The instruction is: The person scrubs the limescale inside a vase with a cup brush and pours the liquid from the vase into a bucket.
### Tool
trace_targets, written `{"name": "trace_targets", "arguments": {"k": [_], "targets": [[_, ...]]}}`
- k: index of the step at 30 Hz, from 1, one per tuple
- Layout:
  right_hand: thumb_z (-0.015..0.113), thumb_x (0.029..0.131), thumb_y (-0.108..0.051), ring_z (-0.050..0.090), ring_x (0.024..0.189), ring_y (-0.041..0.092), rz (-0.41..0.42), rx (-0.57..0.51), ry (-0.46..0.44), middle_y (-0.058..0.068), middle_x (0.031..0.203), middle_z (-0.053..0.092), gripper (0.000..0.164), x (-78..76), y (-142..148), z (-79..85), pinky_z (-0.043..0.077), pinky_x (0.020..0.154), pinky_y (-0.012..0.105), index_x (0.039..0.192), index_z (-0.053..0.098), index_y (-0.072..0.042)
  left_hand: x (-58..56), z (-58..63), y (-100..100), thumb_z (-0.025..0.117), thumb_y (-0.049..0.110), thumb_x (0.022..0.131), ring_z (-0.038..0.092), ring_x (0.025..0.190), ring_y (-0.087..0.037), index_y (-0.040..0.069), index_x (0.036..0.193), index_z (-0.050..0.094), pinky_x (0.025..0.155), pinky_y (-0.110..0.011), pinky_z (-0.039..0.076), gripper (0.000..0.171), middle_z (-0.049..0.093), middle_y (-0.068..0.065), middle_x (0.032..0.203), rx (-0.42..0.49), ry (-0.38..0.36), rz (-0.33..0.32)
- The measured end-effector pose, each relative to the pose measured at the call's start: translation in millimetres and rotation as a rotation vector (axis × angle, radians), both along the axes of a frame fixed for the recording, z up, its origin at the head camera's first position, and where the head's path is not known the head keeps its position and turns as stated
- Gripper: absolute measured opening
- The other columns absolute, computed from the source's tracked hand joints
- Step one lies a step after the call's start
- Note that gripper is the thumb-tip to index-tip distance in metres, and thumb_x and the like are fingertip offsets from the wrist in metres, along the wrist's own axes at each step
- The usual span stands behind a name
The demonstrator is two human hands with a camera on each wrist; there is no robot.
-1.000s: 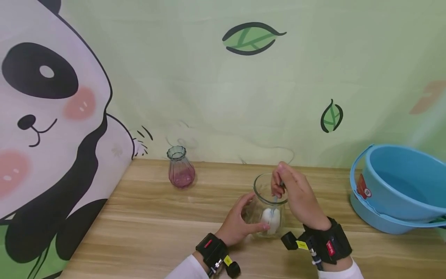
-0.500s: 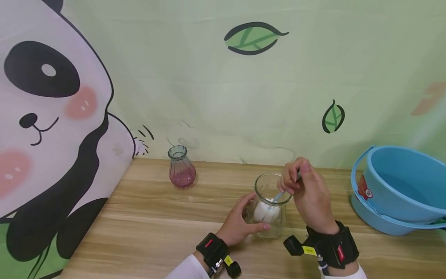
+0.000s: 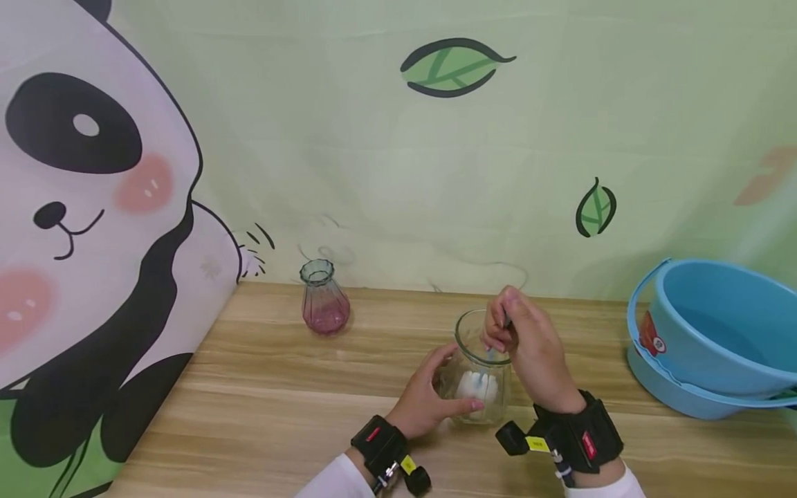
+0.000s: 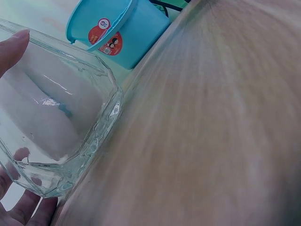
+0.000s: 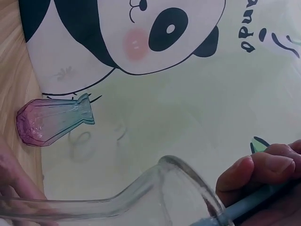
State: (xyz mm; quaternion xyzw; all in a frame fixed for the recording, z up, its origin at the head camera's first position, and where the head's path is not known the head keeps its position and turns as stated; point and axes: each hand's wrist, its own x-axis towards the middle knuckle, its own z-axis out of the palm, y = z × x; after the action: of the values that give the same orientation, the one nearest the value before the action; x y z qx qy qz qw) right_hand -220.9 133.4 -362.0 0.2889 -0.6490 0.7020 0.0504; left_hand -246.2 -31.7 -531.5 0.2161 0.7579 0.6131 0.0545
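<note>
The glass jar [image 3: 467, 355] is showing clear walls, a heavy base and a rounded rim, and is sitting between the thumb and fingers of the left hand [image 3: 423, 401], which are grasping its sides. Inside, below the right fingers, a white head [image 3: 479, 387] is showing grooves through the glass. The right hand [image 3: 529, 346] is gripping the pale blue handle [image 5: 251, 205] above the rim. Beyond the left fingers, a pink-to-teal vase [image 3: 325, 304] is standing; right of the right fingers, well apart, a blue bucket [image 3: 710, 342] is resting.
</note>
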Motion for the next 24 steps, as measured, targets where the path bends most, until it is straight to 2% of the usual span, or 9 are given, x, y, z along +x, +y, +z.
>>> {"name": "trace_targets", "arguments": {"k": [3, 11, 16, 24], "targets": [[0.02, 0.109, -0.023, 0.032, 0.058, 0.024, -0.012, 0.017, -0.006, 0.006, 0.068, 0.027, 0.036, 0.4, 0.2, 0.3, 0.037, 0.055, 0.031, 0.081, 0.032, -0.003, -0.4, -0.3, 0.3, 0.083, 0.043, 0.073, 0.037, 0.125, -0.012, 0.047, 0.14, 0.037, 0.101, -0.052, 0.035, 0.082, 0.04, 0.016, 0.141, -0.003, 0.001, -0.002], [0.023, 0.108, -0.018, 0.035, 0.059, 0.027, -0.051, 0.102, 0.02, 0.01, 0.068, 0.03, 0.036, 2.1, -2.5, 2.8, 0.037, 0.054, 0.034, 0.079, 0.036, -0.001, 0.1, 0.4, -0.4, 0.083, 0.044, 0.073, 0.037, 0.124, -0.012, 0.048, 0.14, 0.036, 0.1, -0.052, 0.035, 0.082, 0.039, 0.016, 0.141, -0.002, -0.009, -0.006], [0.023, 0.108, -0.018, 0.035, 0.059, 0.027, -0.046, 0.135, 0.047, 0.012, 0.068, 0.031, 0.036, 0.9, -2.8, 1.9, 0.036, 0.053, 0.033, 0.079, 0.036, -0.001, -0.1, 1.7, -0.1, 0.082, 0.043, 0.074, 0.036, 0.125, -0.012, 0.049, 0.14, 0.036, 0.101, -0.053, 0.034, 0.081, 0.038, 0.016, 0.142, -0.007, -0.019, -0.01], [0.023, 0.108, -0.022, 0.033, 0.06, 0.029, -0.026, 0.108, 0.016, 0.01, 0.069, 0.029, 0.036, -0.7, -0.7, 0.0, 0.035, 0.055, 0.033, 0.08, 0.035, -0.002, 0.9, 3.2, -0.7, 0.082, 0.044, 0.073, 0.035, 0.126, -0.013, 0.045, 0.142, 0.036, 0.101, -0.055, 0.033, 0.083, 0.038, 0.016, 0.143, -0.01, -0.018, -0.009]]}}
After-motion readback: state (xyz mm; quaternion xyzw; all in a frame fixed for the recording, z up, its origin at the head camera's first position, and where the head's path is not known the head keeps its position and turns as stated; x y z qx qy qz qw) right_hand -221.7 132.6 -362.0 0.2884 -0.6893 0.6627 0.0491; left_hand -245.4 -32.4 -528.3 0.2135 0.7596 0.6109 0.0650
